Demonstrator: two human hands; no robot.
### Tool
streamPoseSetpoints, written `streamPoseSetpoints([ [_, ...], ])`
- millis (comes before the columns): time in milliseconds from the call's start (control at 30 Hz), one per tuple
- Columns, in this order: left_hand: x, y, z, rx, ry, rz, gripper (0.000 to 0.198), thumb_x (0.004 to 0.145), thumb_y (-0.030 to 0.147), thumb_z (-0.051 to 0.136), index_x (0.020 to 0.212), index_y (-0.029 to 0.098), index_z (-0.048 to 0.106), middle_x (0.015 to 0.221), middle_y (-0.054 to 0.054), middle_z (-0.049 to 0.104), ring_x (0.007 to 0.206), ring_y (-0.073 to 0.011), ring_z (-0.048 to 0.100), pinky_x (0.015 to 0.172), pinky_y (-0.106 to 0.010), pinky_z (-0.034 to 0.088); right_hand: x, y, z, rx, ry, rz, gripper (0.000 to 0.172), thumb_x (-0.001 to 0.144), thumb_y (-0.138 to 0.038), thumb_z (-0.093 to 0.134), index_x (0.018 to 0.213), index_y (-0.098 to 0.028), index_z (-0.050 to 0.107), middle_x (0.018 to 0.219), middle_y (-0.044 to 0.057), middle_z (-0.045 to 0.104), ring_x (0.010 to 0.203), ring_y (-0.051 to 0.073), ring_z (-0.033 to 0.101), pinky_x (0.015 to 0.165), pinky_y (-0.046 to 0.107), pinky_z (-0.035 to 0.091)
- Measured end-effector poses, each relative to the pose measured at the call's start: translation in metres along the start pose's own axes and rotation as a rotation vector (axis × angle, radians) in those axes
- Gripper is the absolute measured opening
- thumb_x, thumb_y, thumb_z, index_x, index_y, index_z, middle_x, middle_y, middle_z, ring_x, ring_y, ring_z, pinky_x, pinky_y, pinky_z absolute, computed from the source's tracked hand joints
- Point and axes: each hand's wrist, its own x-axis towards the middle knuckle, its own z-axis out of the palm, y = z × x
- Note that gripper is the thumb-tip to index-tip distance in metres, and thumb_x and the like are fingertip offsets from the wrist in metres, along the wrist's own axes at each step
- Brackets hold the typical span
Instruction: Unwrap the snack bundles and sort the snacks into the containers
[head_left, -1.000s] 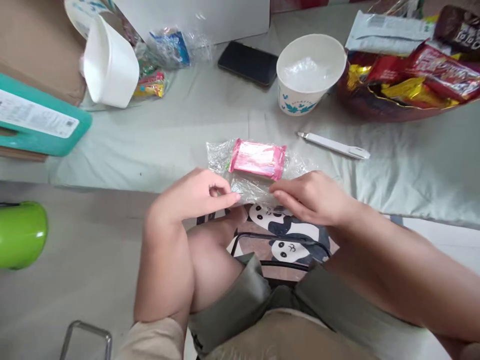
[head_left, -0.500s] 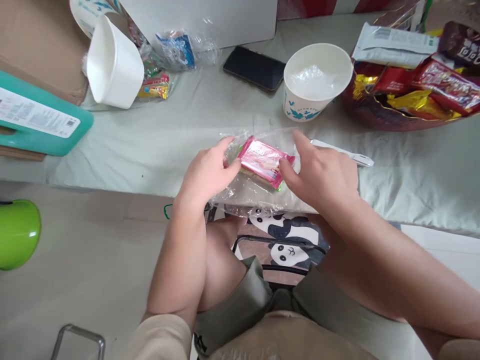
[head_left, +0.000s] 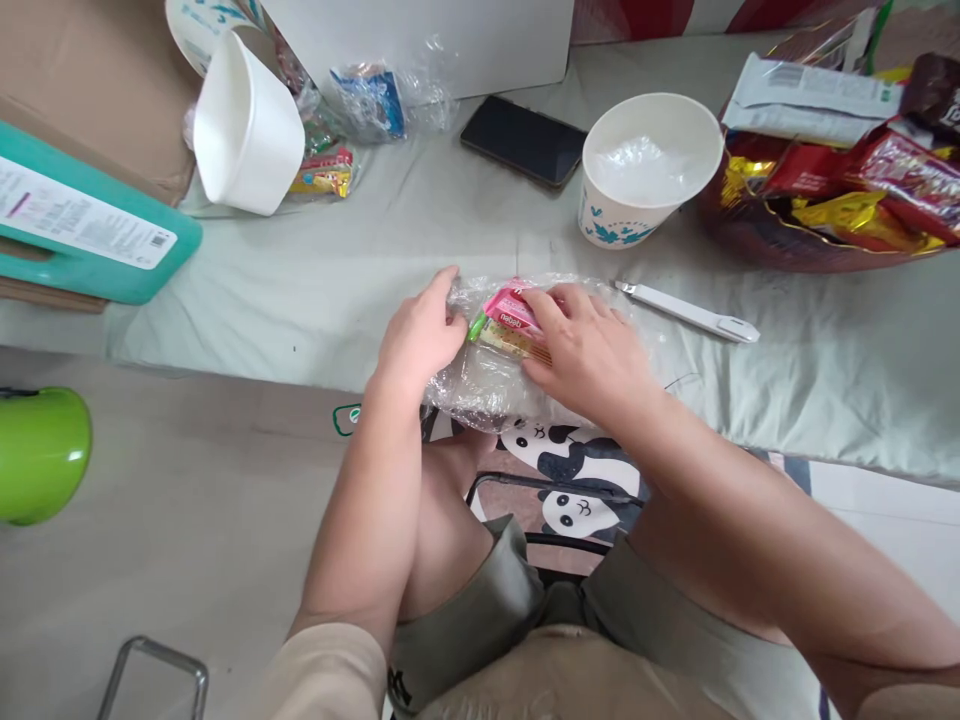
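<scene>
A pink nabati wafer packet [head_left: 514, 306] lies on top of a yellowish packet [head_left: 501, 338] with a green end. Both rest on a crinkled sheet of clear plastic film [head_left: 480, 385] at the table's front edge. My right hand [head_left: 592, 345] is closed over the right end of the stacked packets, thumb on the near side and fingers on the far side, hiding that end. Beside the film's left edge is my left hand [head_left: 424, 330], its index finger stretched out and thumb apart, with nothing visible in it.
A white box cutter [head_left: 690, 311] lies to the right. Behind are a paper tub [head_left: 622, 225] with clear plastic inside, a black phone [head_left: 523, 140] and a bowl [head_left: 810, 255] of wrapped snacks. Leftward are a tipped white tub [head_left: 251, 130] and a teal jug [head_left: 169, 260].
My right hand has moved left over the packets and closed on their right end. The packets have turned slightly, and the box cutter is now uncovered. My left hand has barely moved.
</scene>
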Motion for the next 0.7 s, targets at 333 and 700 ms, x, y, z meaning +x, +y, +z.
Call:
streamPoseSetpoints([
  [333,-0.013,0.008,-0.007,-0.104,0.123,0.036,0.060,0.092,0.020,0.050,0.151,0.028,0.047,0.072,0.000,0.060,0.073,-0.0215,0.060,0.078,-0.036,0.050,-0.001,-0.003,0.005,-0.033,0.028,0.030,0.057,0.088,-0.031,0.061,0.144,-0.018,0.053,0.137,0.017,0.063,0.114,0.035,0.062,0.080,0.040,0.048],
  [700,-0.002,-0.015,0.006,-0.126,0.051,0.106,0.080,0.077,0.001,0.052,0.149,0.034,0.049,0.090,-0.004,0.065,0.088,-0.0256,0.067,0.083,-0.038,0.053,0.003,0.022,-0.015,0.102,0.075,0.022,0.045,0.091,-0.035,0.054,0.130,-0.018,0.066,0.107,0.015,0.077,0.087,0.030,0.068,0.070,0.035,0.043],
])
